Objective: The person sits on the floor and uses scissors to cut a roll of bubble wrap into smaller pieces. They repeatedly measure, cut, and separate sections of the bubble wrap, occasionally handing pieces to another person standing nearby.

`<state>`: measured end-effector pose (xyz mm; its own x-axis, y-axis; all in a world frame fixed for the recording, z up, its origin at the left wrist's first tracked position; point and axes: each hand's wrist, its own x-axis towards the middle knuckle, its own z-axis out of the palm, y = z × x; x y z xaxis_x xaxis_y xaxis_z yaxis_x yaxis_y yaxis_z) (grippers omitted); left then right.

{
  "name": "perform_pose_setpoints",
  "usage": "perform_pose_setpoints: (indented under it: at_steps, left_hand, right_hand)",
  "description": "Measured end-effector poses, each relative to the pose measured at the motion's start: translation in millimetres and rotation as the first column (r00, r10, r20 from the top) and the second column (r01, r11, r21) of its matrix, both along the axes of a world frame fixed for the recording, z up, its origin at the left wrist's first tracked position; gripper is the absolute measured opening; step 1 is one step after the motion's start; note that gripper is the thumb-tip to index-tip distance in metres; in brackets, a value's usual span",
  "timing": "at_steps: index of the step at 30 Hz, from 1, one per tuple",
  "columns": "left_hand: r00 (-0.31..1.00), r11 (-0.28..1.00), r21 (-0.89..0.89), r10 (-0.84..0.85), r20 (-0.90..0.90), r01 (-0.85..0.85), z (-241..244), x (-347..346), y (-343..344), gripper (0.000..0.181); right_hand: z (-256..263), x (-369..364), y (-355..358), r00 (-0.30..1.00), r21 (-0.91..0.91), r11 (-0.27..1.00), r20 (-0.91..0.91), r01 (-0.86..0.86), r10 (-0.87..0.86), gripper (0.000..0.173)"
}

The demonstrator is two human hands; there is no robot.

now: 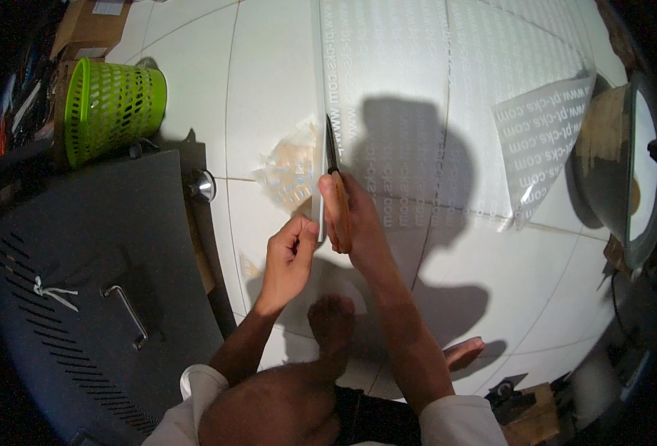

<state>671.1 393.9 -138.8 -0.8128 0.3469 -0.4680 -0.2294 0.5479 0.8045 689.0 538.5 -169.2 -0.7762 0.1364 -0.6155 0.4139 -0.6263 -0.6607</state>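
Observation:
In my right hand (345, 217) is a pair of scissors (333, 153) with orange-brown handles and dark blades, which point away from me along the left edge of a printed transparent plastic sheet (406, 72). My left hand (292, 259) pinches the near end of a narrow pale strip (318, 217) that runs along that edge; whether it is a folded part of the sheet is unclear. The sheet lies over the white tiled floor, and its right corner is curled up. Left of the blades lies a crumpled translucent piece with tan and blue print (289, 164).
A green perforated plastic basket (116, 111) stands at upper left, near a cardboard box (88, 28). A dark metal cabinet (83, 223) with a handle fills the left. A round dark object with a white face (638, 173) is at right. My bare feet are below my hands.

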Motion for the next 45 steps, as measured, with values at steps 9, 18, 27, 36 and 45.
perform_pose_setpoints:
  at_steps: [9,18,27,36,45]
  left_hand:
    - [1.000,1.000,0.000,-0.003,0.025,0.003,6.0,-1.7,-2.0,0.031]
    - [0.999,1.000,-0.009,0.024,0.040,-0.024,10.3,-1.2,-3.8,0.028]
    - [1.000,1.000,-0.021,0.005,0.031,-0.005,19.0,-4.0,-2.7,0.026]
    - [0.998,1.000,-0.014,0.011,0.067,-0.010,22.1,-3.3,-5.2,0.027]
    - [0.998,1.000,-0.014,0.000,0.060,0.001,25.9,-3.1,-8.2,0.028]
  right_hand:
    - [-7.9,-21.9,9.8,1.000,-0.026,1.000,-0.005,-0.014,0.014,0.058]
    - [-12.0,-45.6,21.1,1.000,0.059,0.998,-0.027,-0.015,0.016,0.051]
    - [-11.1,-61.8,28.9,1.000,0.078,0.997,-0.026,0.001,0.001,0.053]
    - [-14.5,-77.5,35.3,1.000,0.092,0.996,-0.005,-0.015,0.016,0.048]
    - [-17.9,-92.5,44.3,0.994,0.112,0.993,-0.100,-0.021,0.033,0.052]
